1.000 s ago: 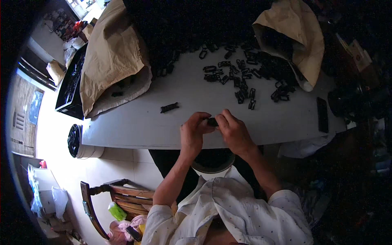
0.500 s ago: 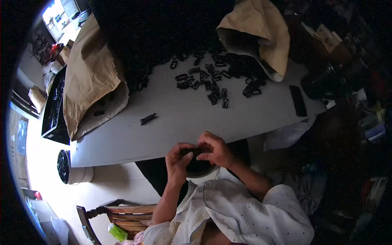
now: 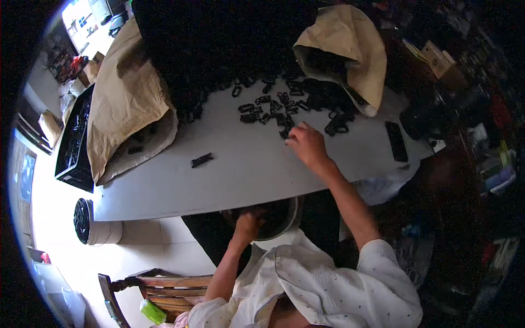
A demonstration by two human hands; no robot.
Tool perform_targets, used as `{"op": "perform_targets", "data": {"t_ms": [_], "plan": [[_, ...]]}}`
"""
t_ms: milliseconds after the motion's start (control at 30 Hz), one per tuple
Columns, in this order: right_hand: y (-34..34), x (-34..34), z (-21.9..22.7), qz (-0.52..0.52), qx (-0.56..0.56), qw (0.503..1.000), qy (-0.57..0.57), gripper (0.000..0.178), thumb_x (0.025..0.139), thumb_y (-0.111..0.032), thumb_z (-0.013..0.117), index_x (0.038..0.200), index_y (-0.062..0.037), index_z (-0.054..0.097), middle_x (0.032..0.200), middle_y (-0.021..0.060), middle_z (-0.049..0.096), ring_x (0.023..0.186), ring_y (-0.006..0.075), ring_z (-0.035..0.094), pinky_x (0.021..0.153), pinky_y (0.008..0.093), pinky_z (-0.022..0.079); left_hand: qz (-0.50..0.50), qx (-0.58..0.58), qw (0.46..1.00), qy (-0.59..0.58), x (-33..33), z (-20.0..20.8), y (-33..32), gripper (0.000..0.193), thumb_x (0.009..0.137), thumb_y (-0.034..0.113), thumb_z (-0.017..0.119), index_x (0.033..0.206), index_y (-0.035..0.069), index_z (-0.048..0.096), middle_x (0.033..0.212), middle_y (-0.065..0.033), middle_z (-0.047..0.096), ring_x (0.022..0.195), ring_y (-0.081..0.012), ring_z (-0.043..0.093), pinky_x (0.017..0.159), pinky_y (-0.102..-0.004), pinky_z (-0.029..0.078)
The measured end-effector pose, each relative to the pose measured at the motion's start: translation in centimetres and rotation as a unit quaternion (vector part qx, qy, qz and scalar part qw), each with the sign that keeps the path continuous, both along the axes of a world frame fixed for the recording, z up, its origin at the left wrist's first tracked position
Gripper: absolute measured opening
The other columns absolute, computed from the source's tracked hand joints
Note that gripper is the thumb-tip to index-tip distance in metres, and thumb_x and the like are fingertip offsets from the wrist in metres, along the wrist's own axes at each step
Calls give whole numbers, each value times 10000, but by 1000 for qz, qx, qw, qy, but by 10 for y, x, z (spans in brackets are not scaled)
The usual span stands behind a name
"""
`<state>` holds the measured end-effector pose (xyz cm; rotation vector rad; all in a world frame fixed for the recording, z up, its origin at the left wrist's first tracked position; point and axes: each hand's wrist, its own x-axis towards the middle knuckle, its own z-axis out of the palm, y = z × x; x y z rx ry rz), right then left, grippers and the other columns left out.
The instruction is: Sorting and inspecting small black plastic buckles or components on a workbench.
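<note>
Small black plastic frames (image 3: 263, 109), rectangular with open middles, lie loose across the grey table. My right hand (image 3: 309, 145) reaches over the table to the near edge of this group. Its fingers are closed, with the tips against a black plastic frame (image 3: 284, 133); the palm side is hidden. Below the table's near edge, my left hand (image 3: 248, 225) is low over a dark round container (image 3: 296, 216) at my lap. Blur and shadow obscure its fingers. A single longer black piece (image 3: 202, 160) rests apart on the table.
Brown paper sacks lie open at the left (image 3: 128, 117) and far right (image 3: 363, 49) of the table. A black phone-like slab (image 3: 396, 141) is near the right edge. Left of the table are a black crate (image 3: 71, 150) and a white bucket (image 3: 104, 232); a wooden chair (image 3: 175, 290) stands at lower left.
My hands were together at the table's near edge, around a dark piece. They have parted: the right went forward to the black frames, and the left dropped to the container.
</note>
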<state>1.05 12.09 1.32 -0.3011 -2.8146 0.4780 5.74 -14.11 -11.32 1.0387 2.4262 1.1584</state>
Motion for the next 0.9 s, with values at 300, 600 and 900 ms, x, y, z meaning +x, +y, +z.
{"op": "perform_targets", "data": {"t_ms": [300,600,900], "plan": [[9,-18,-35,99,-278,948,120,104,785,-90,592,842,-19,542,765,43,517,672,151,517,569,303,427,1,253,916,-311,-53,103,55,270,781,-44,523,1046,-10,564,852,-65,604,772,-136,570,673,-275,476],[-6,0,-32,64,-484,870,67,124,812,-110,562,857,-17,494,762,49,514,712,128,500,658,293,415,137,358,862,-331,-93,110,122,219,788,3,596,1003,-21,567,836,-52,599,747,-113,554,650,-253,462],[-21,-2,-36,58,-466,881,55,184,822,-128,600,932,-34,486,809,18,502,672,86,505,563,250,444,177,317,899,-243,-96,97,114,148,773,-12,606,918,-26,581,815,-57,614,717,-98,558,632,-230,456]]}}
